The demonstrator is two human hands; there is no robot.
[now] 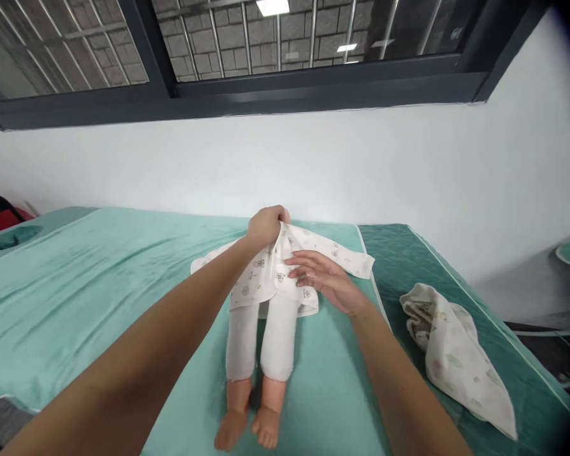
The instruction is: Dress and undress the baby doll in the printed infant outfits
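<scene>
The doll (259, 342) lies face-up on the bed (99, 285), wearing a printed top (335, 253). The left hand (266, 225) is clenched on the top, seemingly at the doll's neck. The right hand (320, 278) rests flat on the doll's chest, fingers spread. Dressing looks midway; closing the front calls for drawing the flaps together.
</scene>
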